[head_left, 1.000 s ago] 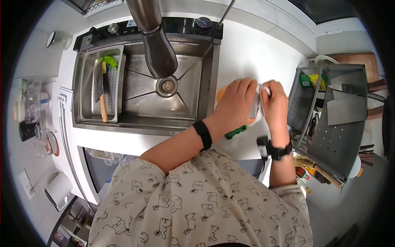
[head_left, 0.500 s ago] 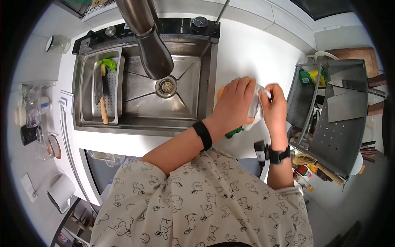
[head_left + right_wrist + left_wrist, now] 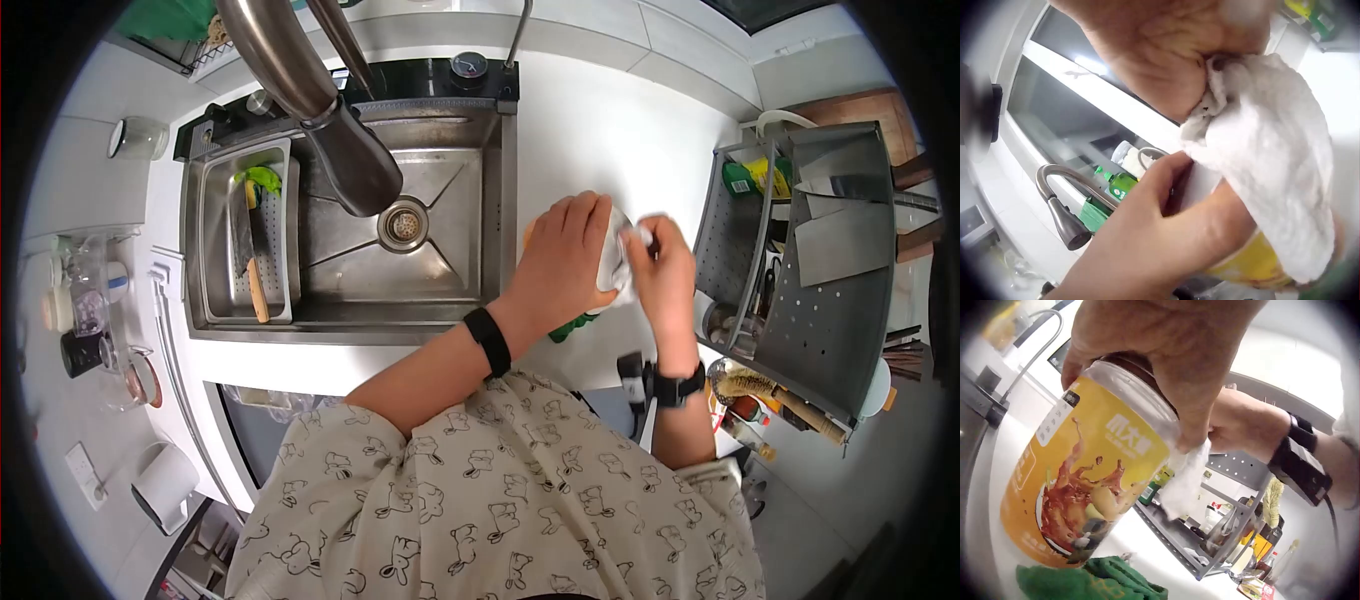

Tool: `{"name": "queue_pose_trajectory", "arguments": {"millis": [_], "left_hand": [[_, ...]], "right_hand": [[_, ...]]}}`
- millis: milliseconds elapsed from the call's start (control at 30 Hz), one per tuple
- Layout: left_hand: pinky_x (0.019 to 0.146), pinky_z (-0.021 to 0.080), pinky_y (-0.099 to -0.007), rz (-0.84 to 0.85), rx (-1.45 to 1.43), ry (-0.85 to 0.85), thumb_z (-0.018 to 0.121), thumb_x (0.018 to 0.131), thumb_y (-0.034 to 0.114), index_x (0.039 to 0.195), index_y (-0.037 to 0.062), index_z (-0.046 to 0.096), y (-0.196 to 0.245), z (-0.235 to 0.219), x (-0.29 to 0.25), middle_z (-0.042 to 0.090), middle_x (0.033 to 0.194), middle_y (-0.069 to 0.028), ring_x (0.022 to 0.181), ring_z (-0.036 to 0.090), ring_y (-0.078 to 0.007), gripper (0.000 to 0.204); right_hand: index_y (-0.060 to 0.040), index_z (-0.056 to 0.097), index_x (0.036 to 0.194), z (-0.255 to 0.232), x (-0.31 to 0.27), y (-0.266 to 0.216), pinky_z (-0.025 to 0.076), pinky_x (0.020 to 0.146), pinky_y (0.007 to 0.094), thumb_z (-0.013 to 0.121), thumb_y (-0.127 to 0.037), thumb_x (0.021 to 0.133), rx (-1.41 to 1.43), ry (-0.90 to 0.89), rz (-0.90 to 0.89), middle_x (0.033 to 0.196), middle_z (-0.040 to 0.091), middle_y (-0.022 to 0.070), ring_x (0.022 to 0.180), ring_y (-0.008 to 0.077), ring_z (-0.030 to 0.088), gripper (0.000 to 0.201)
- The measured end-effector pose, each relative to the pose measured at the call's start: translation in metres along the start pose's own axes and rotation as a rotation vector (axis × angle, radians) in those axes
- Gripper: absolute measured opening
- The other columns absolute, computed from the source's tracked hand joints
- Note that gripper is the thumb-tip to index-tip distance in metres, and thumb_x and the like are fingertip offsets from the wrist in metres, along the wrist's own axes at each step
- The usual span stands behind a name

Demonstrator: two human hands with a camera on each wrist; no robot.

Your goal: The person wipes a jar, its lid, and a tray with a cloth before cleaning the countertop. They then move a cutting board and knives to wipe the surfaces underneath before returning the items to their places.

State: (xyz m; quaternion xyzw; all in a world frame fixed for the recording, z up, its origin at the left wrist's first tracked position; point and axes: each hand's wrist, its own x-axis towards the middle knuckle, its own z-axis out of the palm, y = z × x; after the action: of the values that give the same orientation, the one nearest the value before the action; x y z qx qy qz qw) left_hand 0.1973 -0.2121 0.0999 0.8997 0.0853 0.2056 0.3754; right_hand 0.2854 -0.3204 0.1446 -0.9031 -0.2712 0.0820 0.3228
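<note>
A plastic jar (image 3: 1094,487) with a yellow-orange printed label stands tilted in the left wrist view. My left hand (image 3: 565,250) grips it near its top, fingers and thumb spread round the sides. In the right wrist view a crumpled white cloth (image 3: 1272,150) hangs from my right hand (image 3: 667,275), which pinches it against the jar's upper part. Beneath the jar's base lies a green cloth (image 3: 1091,584) with yellow marks. The palm and fingers of my left hand hide the jar's top.
Left of the hands is a steel sink (image 3: 440,255) with a pull-out faucet (image 3: 350,165). Its drain tray (image 3: 290,240) holds a knife (image 3: 255,285) and green vegetable pieces (image 3: 263,178). A grey rack (image 3: 840,260) with cleavers stands close on the right.
My right hand has shifted slightly along the jar's side with the white cloth. The left hand keeps its grip. The head view has turned, so sink and faucet sit lower and farther left.
</note>
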Motion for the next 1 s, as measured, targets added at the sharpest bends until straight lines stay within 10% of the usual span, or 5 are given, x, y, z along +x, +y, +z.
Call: {"name": "queue_pose_trajectory", "arguments": {"millis": [367, 667, 833, 967, 1000], "left_hand": [[0.100, 0.034, -0.0413, 0.067, 0.079, -0.081, 0.072, 0.055, 0.014, 0.128, -0.0078, 0.032, -0.008, -0.007, 0.007, 0.040, 0.123, -0.0208, 0.115, 0.039, -0.0355, 0.085], [0.096, 0.046, -0.0456, 0.174, -0.180, -0.153, 0.086, 0.050, 0.013, 0.144, 0.0122, 0.006, -0.025, -0.013, 0.003, 0.004, 0.149, -0.0181, 0.128, 0.031, -0.0418, 0.123], [0.096, 0.045, -0.0451, 0.091, -0.080, -0.054, 0.088, 0.050, 0.019, 0.144, 0.0133, 0.008, -0.022, -0.016, 0.005, 0.007, 0.148, -0.0192, 0.127, 0.033, -0.0412, 0.124], [0.095, 0.042, -0.0449, 0.121, 0.005, 0.068, 0.087, 0.053, 0.026, 0.137, 0.0065, 0.029, -0.029, -0.046, 0.013, 0.018, 0.144, -0.0215, 0.121, 0.039, -0.0377, 0.104], [0.100, 0.037, -0.0465, 0.092, 0.004, 0.033, 0.088, 0.051, 0.025, 0.135, 0.0051, 0.034, -0.026, -0.052, 0.016, 0.024, 0.143, -0.0198, 0.127, 0.033, -0.0391, 0.102]], "right_hand": [[-0.0014, 0.052, 0.095, 0.026, 0.023, -0.006, 0.046, 0.063, 0.0441, 0.057, -0.001, 0.081, -0.046, 0.079, -0.273, 0.088, 0.052, 0.0209, 0.074, 0.0427, 0.053, 0.015], [0.0000, 0.054, 0.101, 0.034, 0.021, -0.007, 0.049, 0.067, 0.0426, 0.056, -0.003, 0.080, 0.098, -0.155, -0.260, 0.096, 0.056, 0.0192, 0.082, 0.0389, 0.057, 0.022], [-0.0002, 0.057, 0.101, 0.000, 0.040, -0.006, 0.046, 0.062, 0.0302, 0.063, -0.008, 0.081, 0.340, -0.311, -0.113, 0.078, 0.059, 0.0103, 0.068, 0.0177, 0.056, 0.023], [-0.0017, 0.057, 0.095, -0.016, 0.071, 0.070, 0.041, 0.056, 0.0271, 0.066, -0.012, 0.081, 0.219, 0.192, -0.048, 0.066, 0.048, 0.0035, 0.058, 0.0126, 0.043, 0.020], [-0.0042, 0.057, 0.107, -0.013, 0.078, 0.099, 0.046, 0.069, 0.0286, 0.069, -0.015, 0.079, 0.050, -0.033, 0.088, 0.089, 0.057, 0.0100, 0.078, 0.0167, 0.054, 0.032]]}}
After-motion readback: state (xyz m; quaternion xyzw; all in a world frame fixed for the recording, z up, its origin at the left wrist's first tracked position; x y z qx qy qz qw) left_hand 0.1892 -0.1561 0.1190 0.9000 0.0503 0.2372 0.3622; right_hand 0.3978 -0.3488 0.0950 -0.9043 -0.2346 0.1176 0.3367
